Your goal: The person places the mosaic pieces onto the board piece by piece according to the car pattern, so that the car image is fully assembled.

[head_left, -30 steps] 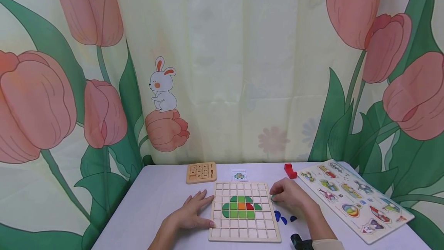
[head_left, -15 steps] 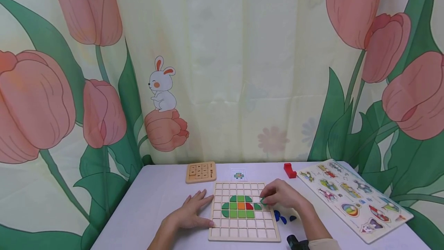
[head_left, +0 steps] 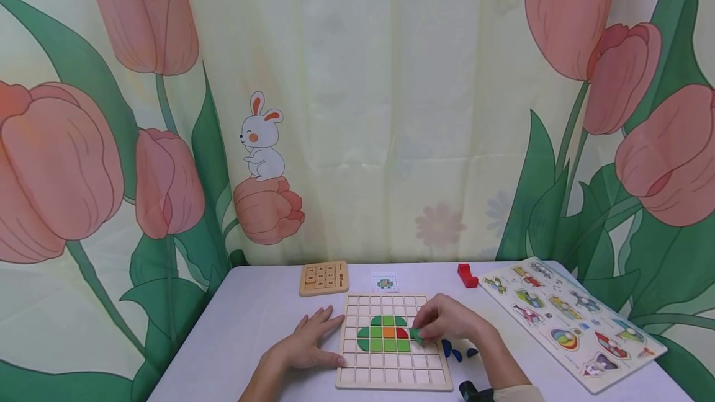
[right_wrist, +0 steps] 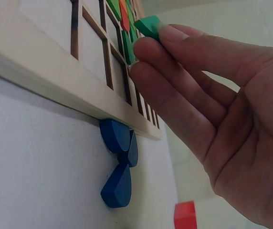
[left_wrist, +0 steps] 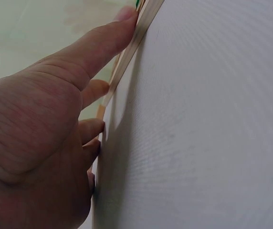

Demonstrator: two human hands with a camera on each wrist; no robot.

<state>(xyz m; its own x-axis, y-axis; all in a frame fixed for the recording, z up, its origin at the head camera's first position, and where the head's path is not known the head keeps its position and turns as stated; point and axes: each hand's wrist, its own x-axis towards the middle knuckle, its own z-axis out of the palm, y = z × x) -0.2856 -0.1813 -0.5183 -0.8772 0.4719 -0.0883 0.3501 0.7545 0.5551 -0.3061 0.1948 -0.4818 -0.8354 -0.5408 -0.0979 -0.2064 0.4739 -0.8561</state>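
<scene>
A wooden grid board (head_left: 385, 377) lies on the white table, its middle cells filled with green, orange and red tiles. Pinched between the thumb and fingers of my right hand (head_left: 447, 318) is a dark green tile (right_wrist: 148, 26) with a curved edge. That hand is over the board's right side, beside the red tile (head_left: 401, 332). My left hand (head_left: 304, 343) lies spread at the board's left edge, thumb and fingertips right at the frame. Blue rounded tiles (right_wrist: 116, 186) lie on the table by the board's right edge.
Behind the board are a small pattern card (head_left: 385, 282) and a wooden number board (head_left: 324, 278). A red block (head_left: 467, 276) stands at the back right. A large picture puzzle board (head_left: 570, 321) covers the table's right side.
My right hand has moved left from beside the board's right edge, then slightly toward me, carrying the green tile over the cells. The left hand has stayed in place.
</scene>
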